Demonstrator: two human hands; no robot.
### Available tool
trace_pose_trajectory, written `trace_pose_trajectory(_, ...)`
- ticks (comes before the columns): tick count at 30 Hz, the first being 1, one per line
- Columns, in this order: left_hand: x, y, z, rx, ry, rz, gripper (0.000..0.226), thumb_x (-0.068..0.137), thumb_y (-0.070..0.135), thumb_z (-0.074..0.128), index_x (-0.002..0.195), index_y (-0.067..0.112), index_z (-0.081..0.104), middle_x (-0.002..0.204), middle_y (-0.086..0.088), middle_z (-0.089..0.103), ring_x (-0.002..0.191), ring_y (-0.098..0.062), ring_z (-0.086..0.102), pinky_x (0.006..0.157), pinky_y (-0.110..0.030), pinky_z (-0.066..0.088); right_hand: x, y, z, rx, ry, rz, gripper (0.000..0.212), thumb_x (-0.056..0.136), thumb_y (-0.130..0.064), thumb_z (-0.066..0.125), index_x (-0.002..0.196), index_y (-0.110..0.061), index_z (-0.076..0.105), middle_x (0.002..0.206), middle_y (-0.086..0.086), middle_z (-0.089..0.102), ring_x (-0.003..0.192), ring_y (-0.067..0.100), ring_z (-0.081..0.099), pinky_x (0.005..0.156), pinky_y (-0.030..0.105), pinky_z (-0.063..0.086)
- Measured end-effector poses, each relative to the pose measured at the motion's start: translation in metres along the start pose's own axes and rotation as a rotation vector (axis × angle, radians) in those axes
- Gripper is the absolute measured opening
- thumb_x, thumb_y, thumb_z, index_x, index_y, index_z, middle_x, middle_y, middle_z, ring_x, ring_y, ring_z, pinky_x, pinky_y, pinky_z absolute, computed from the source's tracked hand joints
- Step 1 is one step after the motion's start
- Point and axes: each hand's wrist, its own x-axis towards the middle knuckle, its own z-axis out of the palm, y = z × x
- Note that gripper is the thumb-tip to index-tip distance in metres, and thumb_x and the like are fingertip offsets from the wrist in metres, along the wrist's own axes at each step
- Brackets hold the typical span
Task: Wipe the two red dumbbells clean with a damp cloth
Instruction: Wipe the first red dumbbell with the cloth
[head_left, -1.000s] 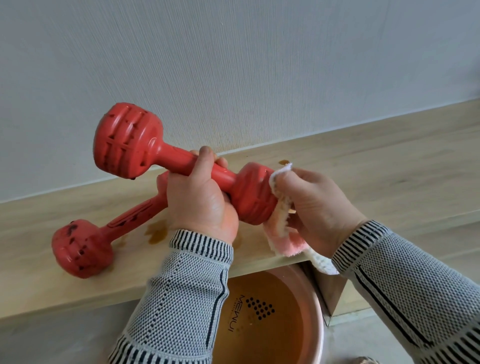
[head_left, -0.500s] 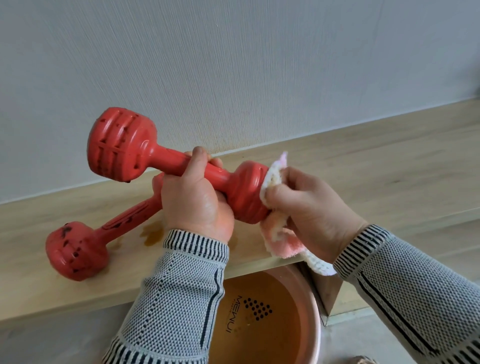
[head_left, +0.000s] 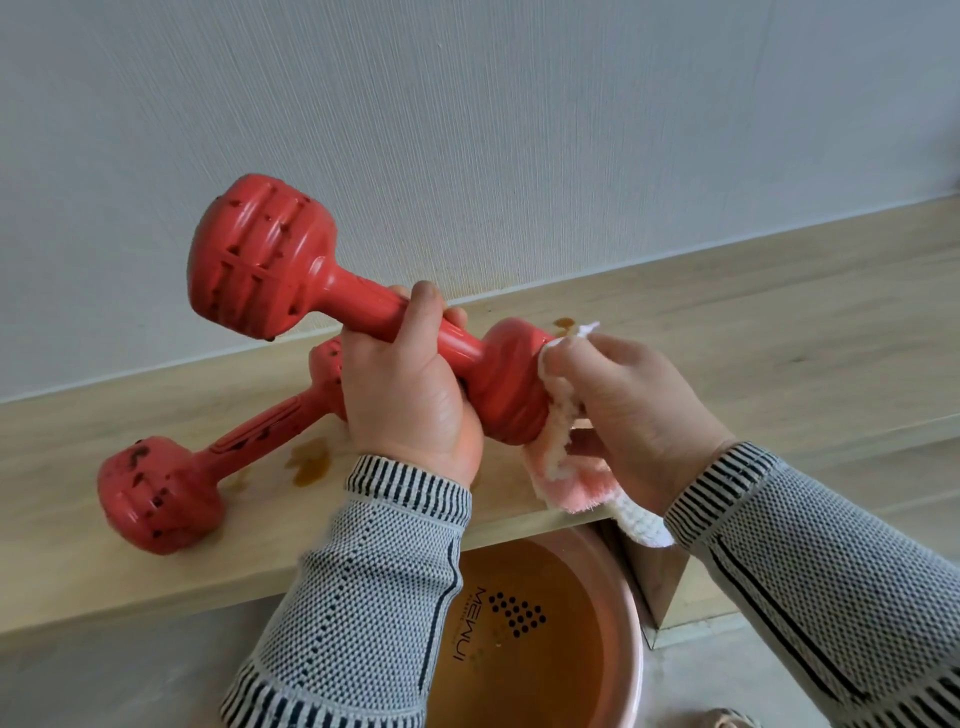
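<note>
Two red dumbbells are showing here, one lifted and one lying on the pale wooden shelf (head_left: 727, 364) that is running along the grey wall (head_left: 467, 130). The left hand (head_left: 410, 395) is gripping the raised dumbbell (head_left: 270, 270) by its handle, fingers curled round the bar, and is holding it tilted with the far-left head high and the right head low. The right hand (head_left: 628, 400) is clutching a pink and white cloth (head_left: 566, 467) and pressing it against that lower right head, with folds of the cloth hanging below the palm over the shelf's near edge. The second dumbbell (head_left: 156, 493) is resting on the shelf to the left, its near head dotted with dark marks and its far head partly hidden behind the left hand. Brown puddles (head_left: 311, 462) are sitting on the wood just beside its handle. Below the shelf, a pink basin (head_left: 631, 634) is holding brownish water, with striped knit sleeves (head_left: 363, 597) crossing in front of it.
</note>
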Motion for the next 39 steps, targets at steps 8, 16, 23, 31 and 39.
trace_pose_trajectory(8,-0.0002,0.0021,-0.0012,0.016,0.0,0.009,0.013,0.094,0.002,0.057,0.085,0.011,0.053,0.074,0.0,0.056,0.061,-0.012,0.058,0.068,-0.026,0.052,-0.0047,-0.0039,0.0016,-0.024,-0.091,0.034,0.023,0.07,-0.02,0.061,0.087,-0.007,0.053,0.067,0.016,0.049,0.059,0.026,0.047,0.061,0.037,0.042)
trace_pose_trajectory(16,-0.0029,0.0,0.0,0.02,-0.03,-0.012,0.017,0.094,0.002,0.057,0.082,0.013,0.051,0.073,-0.001,0.054,0.061,-0.013,0.057,0.068,-0.031,0.051,0.0018,-0.0028,-0.0003,0.014,-0.011,0.07,0.025,0.079,-0.027,0.059,0.083,-0.003,0.063,0.071,0.008,0.056,0.068,0.021,0.059,0.061,0.036,0.054)
trace_pose_trajectory(23,-0.0011,0.0011,-0.0002,-0.004,-0.02,-0.052,0.019,0.094,0.002,0.056,0.08,0.013,0.052,0.069,0.0,0.055,0.061,-0.013,0.057,0.067,-0.032,0.051,-0.0005,-0.0005,0.0004,-0.009,-0.012,0.05,0.018,0.077,-0.027,0.061,0.079,-0.009,0.059,0.066,0.008,0.054,0.062,0.021,0.055,0.058,0.033,0.047)
trace_pose_trajectory(31,0.0021,0.0022,-0.0017,0.0,0.02,-0.048,0.017,0.094,0.003,0.057,0.082,0.013,0.052,0.072,-0.001,0.055,0.062,-0.013,0.057,0.07,-0.031,0.051,-0.001,0.0035,0.0016,-0.079,-0.025,-0.009,0.036,0.064,-0.035,0.061,0.083,-0.005,0.058,0.055,0.003,0.055,0.057,0.018,0.055,0.06,0.035,0.045)
trace_pose_trajectory(39,0.0042,0.0066,-0.0003,-0.188,0.059,-0.193,0.013,0.092,-0.003,0.053,0.083,0.006,0.054,0.08,-0.006,0.056,0.076,-0.018,0.059,0.082,-0.029,0.054,0.0033,0.0001,0.0008,0.063,0.003,0.063,0.039,0.07,-0.034,0.069,0.093,-0.004,0.059,0.074,0.011,0.058,0.066,0.023,0.056,0.061,0.037,0.048)
